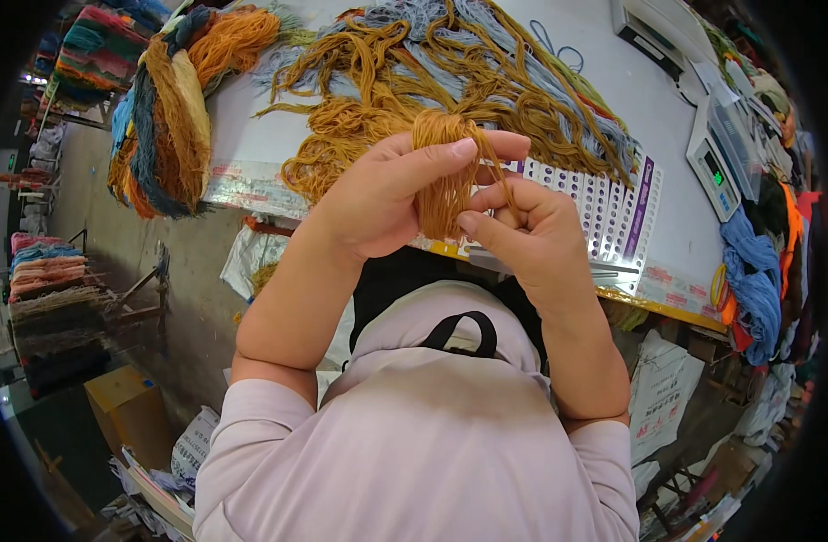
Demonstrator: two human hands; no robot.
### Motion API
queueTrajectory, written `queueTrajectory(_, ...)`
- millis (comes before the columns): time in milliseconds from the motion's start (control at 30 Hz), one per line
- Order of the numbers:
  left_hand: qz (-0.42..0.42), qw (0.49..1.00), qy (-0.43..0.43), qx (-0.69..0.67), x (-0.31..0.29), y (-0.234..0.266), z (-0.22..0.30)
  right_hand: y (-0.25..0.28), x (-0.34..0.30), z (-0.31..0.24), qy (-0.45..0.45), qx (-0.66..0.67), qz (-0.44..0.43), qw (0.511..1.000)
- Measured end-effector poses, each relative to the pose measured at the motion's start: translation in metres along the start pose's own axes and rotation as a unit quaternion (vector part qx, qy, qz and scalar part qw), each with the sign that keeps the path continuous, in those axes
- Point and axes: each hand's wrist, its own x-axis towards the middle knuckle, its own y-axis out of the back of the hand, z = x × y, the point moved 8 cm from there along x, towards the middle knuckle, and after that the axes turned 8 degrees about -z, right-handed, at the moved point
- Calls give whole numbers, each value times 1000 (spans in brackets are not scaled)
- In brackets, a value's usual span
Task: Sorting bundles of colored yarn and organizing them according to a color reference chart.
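Observation:
A hank of golden-yellow yarn [439, 200] hangs over the fingers of my left hand [382, 185], with the thumb pressed on its top. On its right side, my right hand [536, 226] pinches a few strands between thumb and curled fingers. Both hands are raised above the near edge of the table. Just beyond them lies a loose heap of golden-brown yarn [328, 144], spread over pale blue-grey yarn [486, 63]. White cards with rows of punched holes [626, 212] lie to the right of my right hand, partly hidden by it.
At the far left, multicoloured hanks [166, 126] hang over the table's edge. A digital scale [714, 163] stands at the right, with blue yarn [753, 280] beside it. Yarn racks [57, 271] and a cardboard box [130, 406] are on the floor at left.

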Motion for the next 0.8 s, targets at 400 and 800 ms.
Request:
queueTrajectory(400,19,997,-33,69,-11,5,11,-3,-7,-1,22,132,-10,991)
queueTrajectory(800,80,988,-45,128,-21,0,19,0,-6,0,50,164,44,984)
